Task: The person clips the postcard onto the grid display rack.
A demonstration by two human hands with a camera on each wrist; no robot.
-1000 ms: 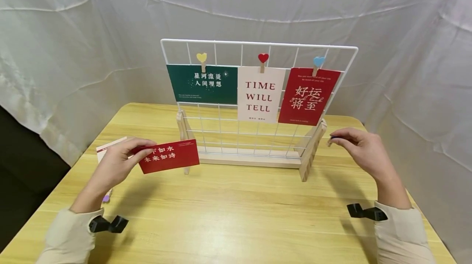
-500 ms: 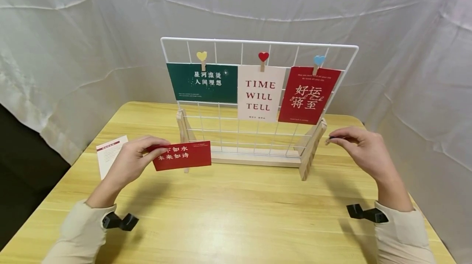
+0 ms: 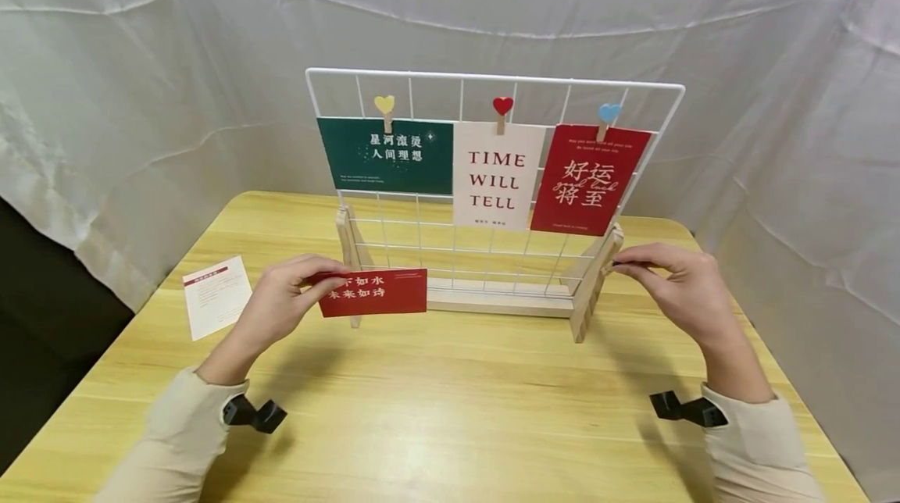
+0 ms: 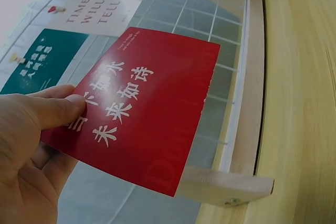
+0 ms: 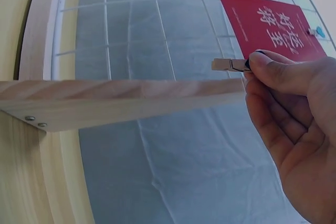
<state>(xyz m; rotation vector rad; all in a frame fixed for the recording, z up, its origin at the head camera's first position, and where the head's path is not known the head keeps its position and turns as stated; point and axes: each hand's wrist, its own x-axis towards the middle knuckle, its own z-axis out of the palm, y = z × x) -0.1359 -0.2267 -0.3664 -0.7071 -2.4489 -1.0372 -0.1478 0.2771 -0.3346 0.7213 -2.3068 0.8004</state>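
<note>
My left hand (image 3: 284, 298) pinches the left end of a red card (image 3: 383, 301) with white writing, held in front of the lower left of a white wire grid (image 3: 492, 83). Between thumb and finger, my right hand (image 3: 685, 292) holds a small wooden clothespin (image 5: 229, 65) by its dark end, beside the stand's right wooden leg (image 3: 596, 284). Across the grid's upper part hang a green card (image 3: 394, 173) under a yellow heart clip (image 3: 384, 105), a white card (image 3: 495, 189) under a red heart clip (image 3: 502, 105), and another red card (image 3: 587, 210) under a blue heart clip (image 3: 608, 112).
A white printed card (image 3: 216, 300) lies on the wooden table (image 3: 450, 401) at the left, near my left forearm. The grid stands in a wooden base (image 3: 499, 302). Pale cloth (image 3: 450, 11) hangs behind and to the sides.
My left hand has moved right with the red card, bringing it in front of the grid and uncovering the white card on the table. My right hand has shifted slightly left with the clothespin.
</note>
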